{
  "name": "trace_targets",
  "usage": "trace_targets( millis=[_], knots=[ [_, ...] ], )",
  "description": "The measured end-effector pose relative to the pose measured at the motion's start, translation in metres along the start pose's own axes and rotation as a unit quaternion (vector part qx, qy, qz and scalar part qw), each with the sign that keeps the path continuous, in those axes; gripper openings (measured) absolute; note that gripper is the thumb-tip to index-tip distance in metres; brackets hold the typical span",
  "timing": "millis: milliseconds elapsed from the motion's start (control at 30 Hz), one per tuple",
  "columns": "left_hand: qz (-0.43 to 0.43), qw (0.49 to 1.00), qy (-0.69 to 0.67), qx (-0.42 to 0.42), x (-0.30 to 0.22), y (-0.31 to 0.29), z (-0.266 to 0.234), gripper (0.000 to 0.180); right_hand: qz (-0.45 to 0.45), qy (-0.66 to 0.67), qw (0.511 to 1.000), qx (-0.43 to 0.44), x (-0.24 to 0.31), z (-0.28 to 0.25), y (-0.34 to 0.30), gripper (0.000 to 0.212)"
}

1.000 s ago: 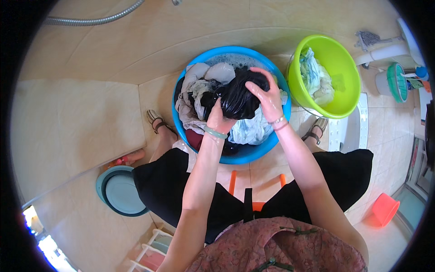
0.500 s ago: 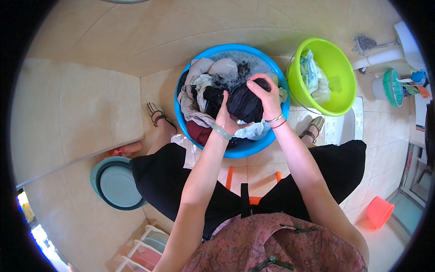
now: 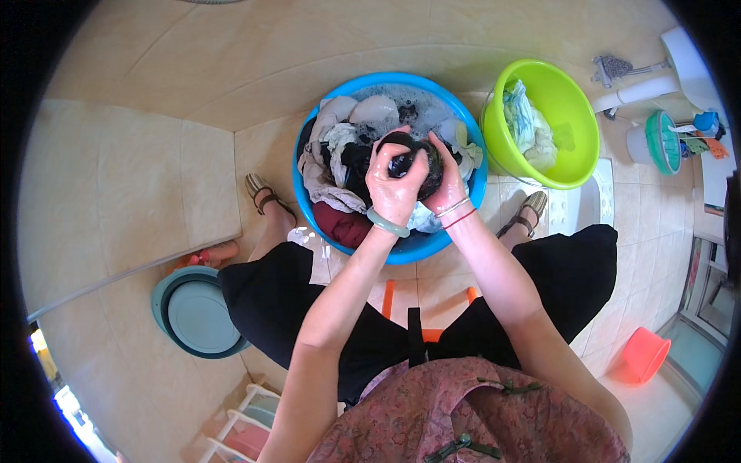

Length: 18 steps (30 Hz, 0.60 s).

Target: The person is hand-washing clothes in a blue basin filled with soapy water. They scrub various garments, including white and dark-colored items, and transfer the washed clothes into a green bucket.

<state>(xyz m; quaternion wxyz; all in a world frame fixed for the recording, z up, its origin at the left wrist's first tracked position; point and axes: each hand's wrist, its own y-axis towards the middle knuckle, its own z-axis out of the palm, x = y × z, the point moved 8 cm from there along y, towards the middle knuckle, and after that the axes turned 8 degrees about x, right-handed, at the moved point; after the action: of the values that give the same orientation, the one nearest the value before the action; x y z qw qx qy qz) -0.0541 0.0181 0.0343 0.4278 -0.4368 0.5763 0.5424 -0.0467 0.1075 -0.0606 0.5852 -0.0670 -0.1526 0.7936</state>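
So the patterned top (image 3: pixel 386 417) and black bottoms (image 3: pixel 471 336) are closest, with orange legs of what looks like a stool (image 3: pixel 387 299) poking out underneath, probably why the person's so low and reaching straight forward. Feet in striped sandals (image 3: pixel 529 214) are planted wide, which leaves room for the big blue basin (image 3: pixel 417 255) between and just beyond them.

Both hands have a bunched black cloth (image 3: pixel 434 176), up over the middle of that basin. The left hand (image 3: pixel 395 185) has its fingers curled round the cloth with the thumb across it; the right hand (image 3: pixel 448 179) is wrapped along the other side, though a few fingertips are tough to make out. Two-sided grip makes sense for something that slick, and being over the basin, any drips should land in there. Under it there's a pile: maroon cloth (image 3: pixel 340 225) nearer, greyish-beige cloth (image 3: pixel 320 166) at the left, suds (image 3: pixel 432 100) at the far side.

Right next to the basin is a lime-green bucket (image 3: pixel 571 116) with pale cloth (image 3: pixel 532 131) inside, handy for the right arm I'd guess. Beyond that, a white pipe (image 3: pixel 637 92) by the wall.
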Motion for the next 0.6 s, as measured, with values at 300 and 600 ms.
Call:
trace_targets(
  millis=[300,600],
  knots=[
    [0.231,0.942,0.190,0.152,-0.072,-0.002,0.017,0.026,0.142,-0.090,0.973,0.161,-0.010,0.041,0.004,0.031],
    [0.376,0.836,0.272,0.292,-0.081,-0.034,0.046,0.023,0.131,-0.292,0.916,0.243,0.011,0.053,-0.006,0.046]
  ],
)
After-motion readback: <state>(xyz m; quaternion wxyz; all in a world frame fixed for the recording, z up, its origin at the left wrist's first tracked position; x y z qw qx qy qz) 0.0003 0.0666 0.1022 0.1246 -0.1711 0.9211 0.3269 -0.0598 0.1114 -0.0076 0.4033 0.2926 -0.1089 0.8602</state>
